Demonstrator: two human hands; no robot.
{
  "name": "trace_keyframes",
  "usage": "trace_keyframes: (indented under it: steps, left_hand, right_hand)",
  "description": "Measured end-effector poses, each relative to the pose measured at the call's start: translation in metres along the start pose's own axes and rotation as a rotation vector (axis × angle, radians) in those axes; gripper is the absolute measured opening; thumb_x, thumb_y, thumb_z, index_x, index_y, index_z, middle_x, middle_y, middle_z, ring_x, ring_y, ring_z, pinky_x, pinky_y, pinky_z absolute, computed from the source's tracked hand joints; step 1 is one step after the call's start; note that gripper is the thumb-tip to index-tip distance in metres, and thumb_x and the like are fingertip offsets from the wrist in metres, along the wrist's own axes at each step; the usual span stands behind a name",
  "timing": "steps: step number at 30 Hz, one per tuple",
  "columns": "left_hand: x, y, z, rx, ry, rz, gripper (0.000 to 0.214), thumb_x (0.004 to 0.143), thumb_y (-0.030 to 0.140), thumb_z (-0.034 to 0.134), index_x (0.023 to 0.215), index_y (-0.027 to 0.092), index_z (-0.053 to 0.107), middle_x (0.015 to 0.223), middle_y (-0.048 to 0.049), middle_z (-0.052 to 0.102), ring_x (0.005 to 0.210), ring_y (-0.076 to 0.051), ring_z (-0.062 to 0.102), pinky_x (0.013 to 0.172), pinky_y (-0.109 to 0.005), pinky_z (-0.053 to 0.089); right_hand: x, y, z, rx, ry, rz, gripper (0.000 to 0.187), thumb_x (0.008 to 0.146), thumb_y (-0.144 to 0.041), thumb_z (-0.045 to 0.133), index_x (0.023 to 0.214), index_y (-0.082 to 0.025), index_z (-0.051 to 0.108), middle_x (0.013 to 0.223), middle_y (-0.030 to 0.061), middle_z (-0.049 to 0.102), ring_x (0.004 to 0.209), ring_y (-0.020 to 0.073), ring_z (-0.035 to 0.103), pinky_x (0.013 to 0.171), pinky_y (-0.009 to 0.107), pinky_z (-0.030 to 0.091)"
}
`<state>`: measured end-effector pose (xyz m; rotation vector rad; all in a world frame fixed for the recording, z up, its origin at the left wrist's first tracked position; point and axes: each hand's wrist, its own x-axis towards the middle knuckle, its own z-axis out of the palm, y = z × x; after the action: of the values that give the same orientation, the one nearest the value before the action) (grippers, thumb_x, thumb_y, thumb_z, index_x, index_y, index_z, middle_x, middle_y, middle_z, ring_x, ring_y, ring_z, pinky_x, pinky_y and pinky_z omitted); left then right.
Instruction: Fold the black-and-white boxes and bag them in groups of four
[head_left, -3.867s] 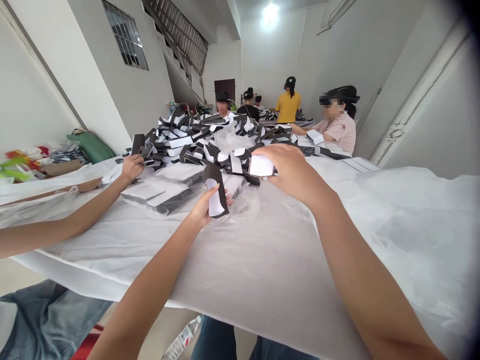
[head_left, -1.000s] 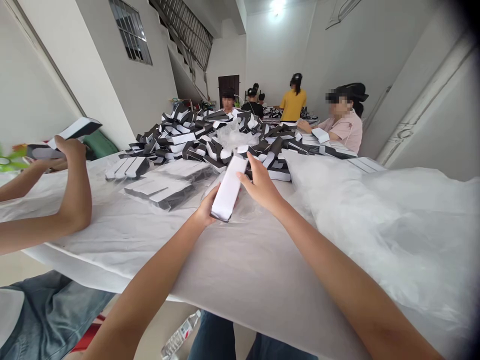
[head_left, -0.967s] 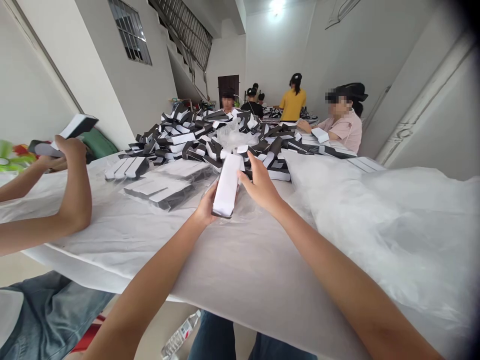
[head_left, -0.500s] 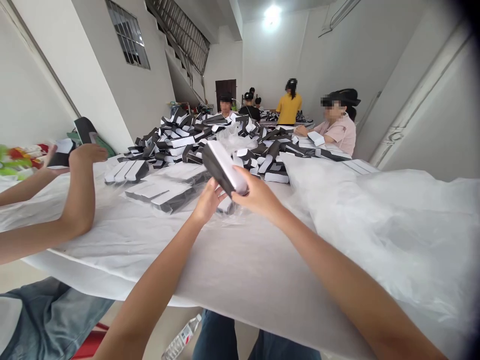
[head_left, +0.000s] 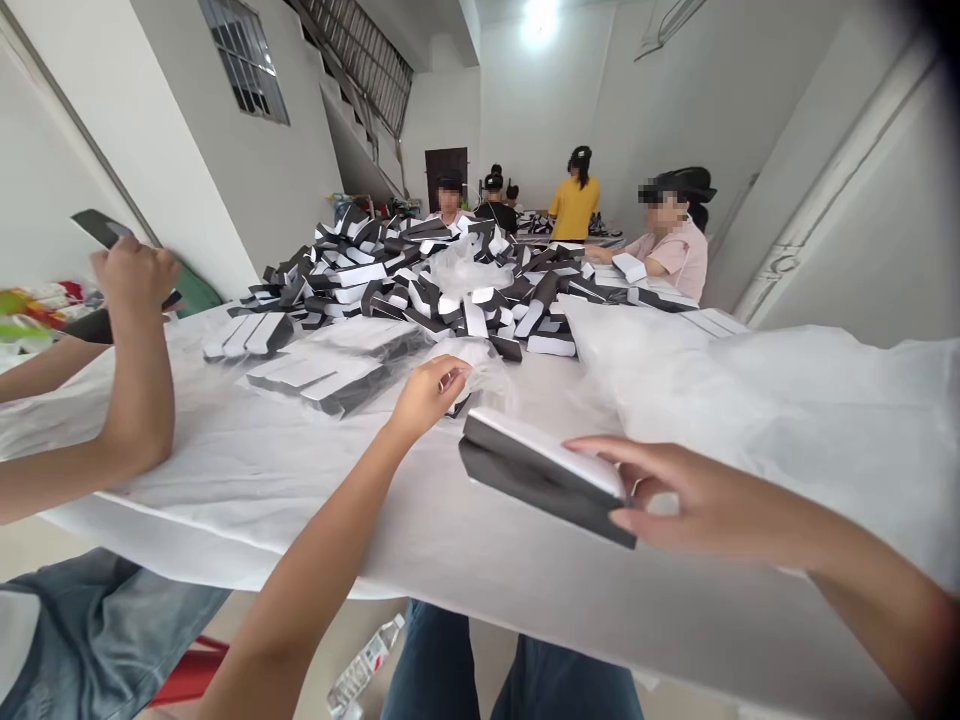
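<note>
My right hand (head_left: 697, 495) grips a long black and white box (head_left: 544, 475) by its near end and holds it just above the white-covered table (head_left: 450, 560). My left hand (head_left: 427, 392) reaches forward with curled fingers pinching a clear plastic bag (head_left: 476, 365) at the foot of a big pile of black and white boxes (head_left: 427, 275).
Flat bagged packs of boxes (head_left: 330, 375) lie left of my left hand. A person's arms (head_left: 127, 380) at the left hold a dark piece up. A heap of clear plastic (head_left: 787, 400) fills the right side. Other people (head_left: 675, 250) sit at the far end.
My right hand has carried the box from in front of the pile down and to the right, close to me. My left hand let go of it and took hold of the plastic bag.
</note>
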<state>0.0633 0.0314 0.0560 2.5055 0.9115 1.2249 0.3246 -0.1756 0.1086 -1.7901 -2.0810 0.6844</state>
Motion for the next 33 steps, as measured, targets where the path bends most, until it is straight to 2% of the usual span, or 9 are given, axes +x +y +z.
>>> trace_keyframes:
  steps: [3,7,10,16,23,29,33]
  left_hand:
    - [0.005,0.008,0.003,-0.044,0.074,-0.007,0.017,0.09,0.029,0.053,0.088,0.02,0.067,0.074,-0.0002,0.059,0.061,-0.012,0.045,0.062,-0.026,0.04]
    - [0.018,0.017,-0.001,-0.121,0.06,-0.045,0.019,0.089,0.032,0.053,0.088,0.02,0.068,0.085,-0.003,0.063,0.068,-0.013,0.052,0.06,-0.025,0.041]
    - [0.031,0.02,-0.008,-0.121,-0.023,-0.062,0.018,0.086,0.031,0.055,0.088,0.021,0.07,0.089,-0.0037,0.065,0.078,-0.016,0.057,0.062,-0.025,0.042]
    - [0.052,0.042,-0.01,0.016,-0.138,0.011,0.02,0.086,0.025,0.052,0.088,0.02,0.071,0.087,-0.0032,0.064,0.076,-0.016,0.057,0.072,-0.029,0.044]
    - [0.062,0.07,0.005,0.048,-0.139,0.0,0.02,0.084,0.023,0.05,0.083,0.018,0.069,0.083,-0.0034,0.064,0.077,-0.019,0.058,0.072,-0.029,0.044]
    - [0.064,0.082,0.019,-0.016,-0.127,0.026,0.02,0.082,0.017,0.047,0.082,0.018,0.068,0.086,-0.003,0.067,0.083,-0.019,0.059,0.075,-0.028,0.045]
    - [0.059,0.093,0.031,-0.07,-0.172,0.036,0.022,0.084,0.018,0.046,0.084,0.018,0.068,0.086,-0.0024,0.067,0.082,-0.018,0.06,0.072,-0.028,0.046]
  right_hand:
    - [-0.001,-0.026,0.027,0.043,-0.049,-0.004,0.063,0.084,-0.038,0.057,0.145,-0.035,0.041,0.094,0.0019,0.07,0.072,0.0179,0.066,0.063,0.026,0.05]
    - [0.012,-0.041,0.044,-0.014,0.075,-0.055,0.064,0.082,-0.03,0.056,0.144,-0.031,0.041,0.096,0.0033,0.069,0.071,0.0174,0.064,0.061,0.026,0.046]
    - [0.018,-0.038,0.046,-0.061,0.113,-0.065,0.058,0.083,-0.031,0.055,0.141,-0.03,0.045,0.099,0.0037,0.069,0.071,0.0168,0.063,0.059,0.025,0.043]
    - [0.025,-0.036,0.045,-0.053,0.166,-0.112,0.05,0.084,-0.035,0.057,0.133,-0.031,0.053,0.102,0.0038,0.068,0.074,0.0182,0.064,0.059,0.026,0.042]
    - [0.042,-0.022,0.046,-0.345,0.387,-0.028,0.054,0.089,-0.037,0.051,0.139,-0.017,0.044,0.093,0.0095,0.063,0.072,0.0219,0.061,0.056,0.028,0.037]
    - [0.065,-0.01,0.057,-0.473,0.448,-0.004,0.06,0.094,-0.039,0.047,0.144,-0.008,0.034,0.098,0.0153,0.062,0.079,0.0265,0.062,0.059,0.032,0.04]
    - [0.091,-0.002,0.062,-0.43,0.442,-0.007,0.059,0.094,-0.043,0.049,0.139,-0.005,0.04,0.101,0.0171,0.063,0.075,0.0258,0.064,0.057,0.032,0.043]
